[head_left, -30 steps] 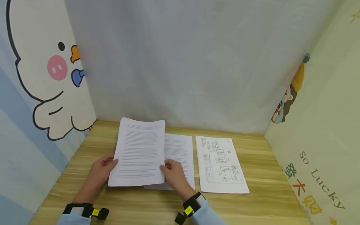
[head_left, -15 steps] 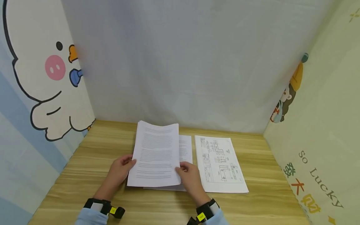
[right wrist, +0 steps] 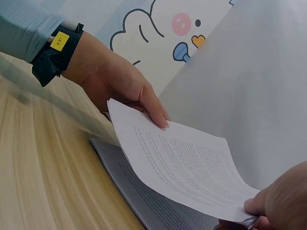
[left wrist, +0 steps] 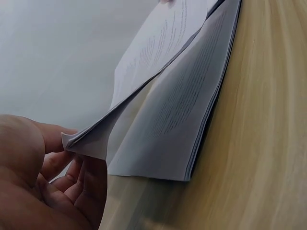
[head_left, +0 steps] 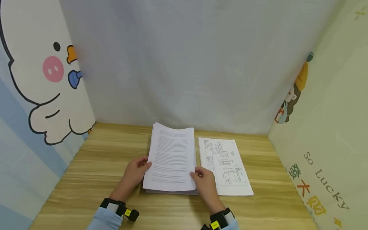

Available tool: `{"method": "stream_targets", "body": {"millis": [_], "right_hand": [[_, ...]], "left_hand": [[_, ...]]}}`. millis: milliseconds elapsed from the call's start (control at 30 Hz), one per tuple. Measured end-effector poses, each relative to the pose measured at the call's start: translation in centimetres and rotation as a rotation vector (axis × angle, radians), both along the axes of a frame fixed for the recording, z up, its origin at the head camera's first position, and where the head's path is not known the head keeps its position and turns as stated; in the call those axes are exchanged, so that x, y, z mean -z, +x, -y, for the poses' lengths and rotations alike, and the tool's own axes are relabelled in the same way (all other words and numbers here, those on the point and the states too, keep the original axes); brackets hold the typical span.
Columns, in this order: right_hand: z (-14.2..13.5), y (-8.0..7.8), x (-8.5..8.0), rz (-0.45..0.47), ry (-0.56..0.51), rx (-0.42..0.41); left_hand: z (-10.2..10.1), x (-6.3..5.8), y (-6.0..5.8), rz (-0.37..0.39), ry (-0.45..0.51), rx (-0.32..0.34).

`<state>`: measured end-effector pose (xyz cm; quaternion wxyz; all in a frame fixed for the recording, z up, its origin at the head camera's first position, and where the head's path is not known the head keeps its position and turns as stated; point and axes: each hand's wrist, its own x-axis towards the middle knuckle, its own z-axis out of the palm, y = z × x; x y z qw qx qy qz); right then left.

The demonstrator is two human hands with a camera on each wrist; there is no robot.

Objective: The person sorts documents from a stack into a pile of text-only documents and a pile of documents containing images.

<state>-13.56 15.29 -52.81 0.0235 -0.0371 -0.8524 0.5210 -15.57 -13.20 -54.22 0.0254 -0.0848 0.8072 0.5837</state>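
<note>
Both hands hold up a thin sheaf of printed paper [head_left: 172, 159], thumbs on top at its two long sides. My left hand [head_left: 135, 172] pinches the left edge, and my right hand [head_left: 204, 182] pinches the right edge near the lower corner. Directly beneath the sheaf lies a stack of printed pages [left wrist: 177, 105] on the table. In the left wrist view a gap shows between the lifted sheets and that stack. The sheaf bends a little along its length in the right wrist view, where the left hand [right wrist: 120, 81] grips its far side.
To the right lies another paper stack topped by a technical drawing [head_left: 228, 172]. The wood-grain table [head_left: 109, 153] meets a plain grey back curtain [head_left: 178, 64], with cartoon-printed panels on the left and right sides.
Both hands have carried the sheaf to the right, from left of the lower stack to over it. It now covers most of that stack. The drawing stack has stayed in place.
</note>
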Motion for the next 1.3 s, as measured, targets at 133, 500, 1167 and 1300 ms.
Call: {"method": "stream_targets", "body": {"millis": [133,500,1167,1300], "right_hand": [[-0.4,0.0,0.2,-0.019,0.006,0.008],[-0.6,-0.1,1.6,-0.079,0.154,-0.006],[-0.3,-0.3,2.3,-0.077,0.528,-0.015],[-0.3,-0.4,2.3,-0.074,0.577,-0.013]], "left_hand": [[-0.5,0.1,-0.1,0.001,0.008,0.003],[-1.0,1.1,-0.8,-0.015,-0.096,0.001],[-1.7,1.7,-0.7,-0.067,-0.404,-0.001],[-1.8,1.5,-0.7,-0.048,-0.441,-0.012]]}}
